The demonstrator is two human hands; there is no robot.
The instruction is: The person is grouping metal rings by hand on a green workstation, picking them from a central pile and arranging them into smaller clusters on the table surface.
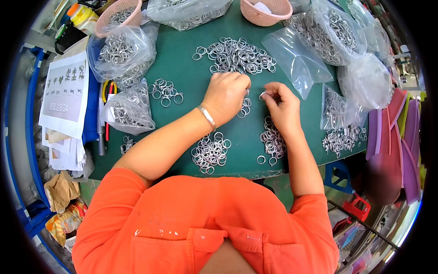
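A green desk (187, 77) carries everything here, and the person in an orange shirt leans over it with both forearms coming up from below.

Clear plastic bags are the biggest things on it. One at the top right (335, 34) is packed with silver metal rings; a flatter bag (296, 59) beside it looks almost empty. Another at the right edge (335, 109) holds rings, with a loose heap of them (342, 137) just below it. On the left, a bag (119, 50) bulges with rings and a smaller one (130, 109) under it holds more. A further bag (187, 11) lies along the top edge. Two pink mesh baskets stand at the back: the left one (119, 13) has rings in it, the right one (267, 10) holds something white.

Loose rings lie in heaps: a broad pile (237, 55) just beyond the hands, a scatter (165, 90) to the left, a heap (211, 151) near the front edge, and another (272, 139) under the right wrist.

The left hand (226, 93), with a silver bangle on its wrist, lies knuckles up with its fingers curled shut over a short chain of linked rings (245, 107) that hangs from it onto the desk. The right hand (280, 102) pinches a single ring (263, 95) between thumb and forefinger, just beside the left hand.

Printed sheets (66, 93) and yellow-handled pliers (107, 89) lie at the left.
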